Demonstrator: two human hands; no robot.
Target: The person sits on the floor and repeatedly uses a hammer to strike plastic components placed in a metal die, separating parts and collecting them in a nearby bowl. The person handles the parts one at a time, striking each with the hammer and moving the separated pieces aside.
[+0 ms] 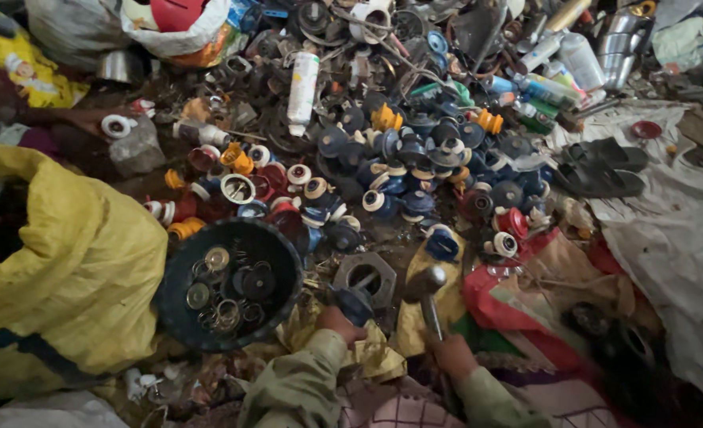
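My left hand (340,323) is closed around a dark blue plastic part (356,303) and holds it down next to a grey hexagonal metal piece (367,275). A hammer is gripped in my right hand (453,354); its metal head (424,283) is raised just right of the hexagonal piece. Both sleeves are olive green. A round black basin (183,311) with several metal rings and discs stands to the left of my left hand.
A heap of blue, red and orange plastic parts (415,182) covers the ground ahead. A big yellow sack (74,269) lies at left. Black sandals (601,166), white spray bottles (302,91) and white sacking (676,238) lie at the back and right.
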